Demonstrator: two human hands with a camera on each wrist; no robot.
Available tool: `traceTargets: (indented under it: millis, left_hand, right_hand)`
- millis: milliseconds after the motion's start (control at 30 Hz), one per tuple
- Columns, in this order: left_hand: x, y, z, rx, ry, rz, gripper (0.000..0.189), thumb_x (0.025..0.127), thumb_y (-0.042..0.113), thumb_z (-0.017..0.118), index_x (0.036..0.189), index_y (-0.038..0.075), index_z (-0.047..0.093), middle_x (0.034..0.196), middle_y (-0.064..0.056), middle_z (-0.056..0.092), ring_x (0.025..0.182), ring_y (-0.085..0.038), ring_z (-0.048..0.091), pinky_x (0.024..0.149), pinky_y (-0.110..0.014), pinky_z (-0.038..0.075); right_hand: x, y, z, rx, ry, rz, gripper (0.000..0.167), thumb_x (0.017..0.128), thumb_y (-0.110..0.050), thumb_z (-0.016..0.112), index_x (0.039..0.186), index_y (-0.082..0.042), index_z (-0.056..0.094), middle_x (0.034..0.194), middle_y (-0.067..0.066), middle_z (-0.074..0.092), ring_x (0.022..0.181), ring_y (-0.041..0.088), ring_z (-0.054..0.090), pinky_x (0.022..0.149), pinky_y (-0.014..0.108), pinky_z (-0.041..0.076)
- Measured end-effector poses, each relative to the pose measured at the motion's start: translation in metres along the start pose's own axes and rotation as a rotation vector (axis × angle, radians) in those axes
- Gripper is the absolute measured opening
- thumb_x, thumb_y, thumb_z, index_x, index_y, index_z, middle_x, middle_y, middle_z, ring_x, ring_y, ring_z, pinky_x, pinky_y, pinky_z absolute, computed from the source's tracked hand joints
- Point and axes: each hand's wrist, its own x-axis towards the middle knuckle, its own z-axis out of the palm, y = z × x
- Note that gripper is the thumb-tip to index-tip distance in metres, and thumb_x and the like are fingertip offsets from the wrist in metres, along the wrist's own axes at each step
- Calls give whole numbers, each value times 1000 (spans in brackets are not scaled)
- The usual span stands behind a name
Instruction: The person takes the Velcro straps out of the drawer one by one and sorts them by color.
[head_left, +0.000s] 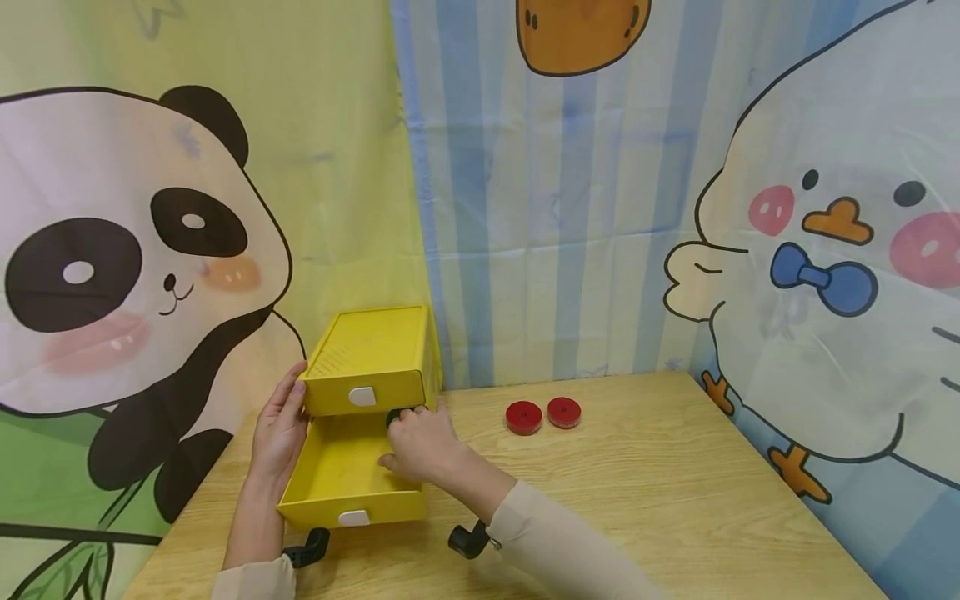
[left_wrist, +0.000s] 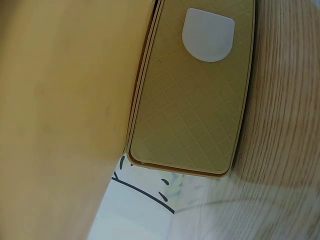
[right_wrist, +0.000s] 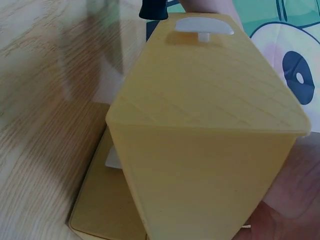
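A yellow two-drawer box (head_left: 375, 342) stands on the table, its lower drawer (head_left: 337, 454) pulled out and its upper drawer front (head_left: 333, 394) in place. My left hand (head_left: 279, 433) rests against the box's left side, fingers nearly straight near the top front corner. Over the right side of the open drawer, my right hand (head_left: 427, 446) pinches a dark, round-edged thing (head_left: 395, 416), mostly hidden by the fingers. A drawer front with a white handle (left_wrist: 209, 35) fills much of the left wrist view. In the right wrist view, a white drawer handle (right_wrist: 204, 25) shows at the top.
Two red discs (head_left: 523, 417) lie on the wooden table (head_left: 637, 483) right of the box. Black wrist-worn devices (head_left: 468, 540) hang below both forearms. A cartoon-printed curtain (head_left: 540, 208) stands behind the table.
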Motion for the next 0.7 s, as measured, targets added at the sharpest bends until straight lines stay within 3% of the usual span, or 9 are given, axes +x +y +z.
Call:
traceTargets:
  millis: [100, 333, 433, 567, 700]
  left_hand:
    - [1, 0, 0, 0, -4, 3, 61, 107, 35, 54, 164, 23, 35, 167, 11, 32, 135, 4, 49, 113, -17, 35]
    - [3, 0, 1, 5, -3, 5, 63, 107, 35, 54, 165, 21, 32, 166, 11, 33, 132, 5, 51, 107, -14, 39]
    - [3, 0, 1, -4, 0, -1, 63, 107, 35, 54, 164, 22, 33, 166, 11, 33, 132, 5, 51, 114, -15, 37]
    - [1, 1, 0, -12, 1, -3, 61, 107, 35, 54, 164, 23, 35, 167, 11, 32, 133, 5, 50, 125, -21, 28]
    - [0, 0, 0, -10, -5, -3, 60, 107, 34, 53, 164, 24, 35, 166, 11, 33, 134, 5, 50, 122, -19, 31]
  right_hand:
    - [3, 1, 3, 11, -27, 15, 46, 96, -68, 60, 112, -28, 76, 125, -7, 73, 121, 18, 65, 117, 59, 40]
    - [6, 3, 7, 24, -7, -21, 43, 94, -68, 63, 80, -28, 68, 89, -11, 70, 96, 15, 67, 107, 51, 44]
    - [6, 5, 5, 73, 9, -60, 34, 93, -63, 69, 84, -31, 69, 88, -13, 68, 96, 13, 67, 111, 53, 43]
    - [5, 5, 5, 168, 0, -90, 27, 90, -56, 78, 97, -31, 69, 93, -16, 69, 100, 12, 68, 119, 65, 33]
    - [6, 4, 8, 187, -14, -78, 30, 88, -53, 80, 101, -31, 65, 96, -15, 67, 101, 12, 67, 120, 68, 30]
